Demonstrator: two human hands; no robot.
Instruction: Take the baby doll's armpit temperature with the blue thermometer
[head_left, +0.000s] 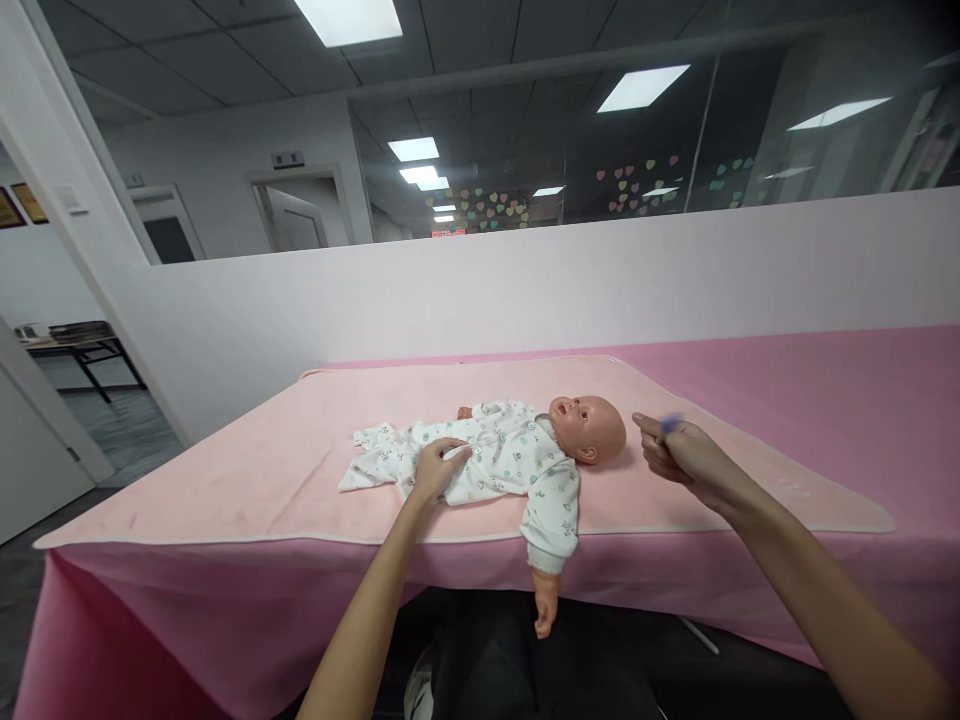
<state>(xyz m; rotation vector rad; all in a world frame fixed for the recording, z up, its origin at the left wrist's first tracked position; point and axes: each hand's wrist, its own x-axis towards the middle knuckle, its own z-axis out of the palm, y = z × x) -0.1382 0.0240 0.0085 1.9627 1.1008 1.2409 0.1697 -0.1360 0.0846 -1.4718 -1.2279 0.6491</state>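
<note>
A baby doll [592, 428] lies on its back in a white printed outfit [502, 450], its head toward the right. One bare doll arm [546, 600] hangs over the table's front edge. My left hand [439, 468] rests on the outfit at the doll's waist, thumb and fingers a little apart. To the right of the doll's head, without touching it, my right hand [686, 455] is raised with curled fingers. A small blue thing [670, 424], blurred by motion, shows at those fingers; its kind cannot be made out.
Under the doll, a peach blanket [247, 470] covers much of the table with its pink cloth [840, 400]. A low white wall [525, 295] with glass above stands behind. At far left, a desk [75, 340] shows through a doorway.
</note>
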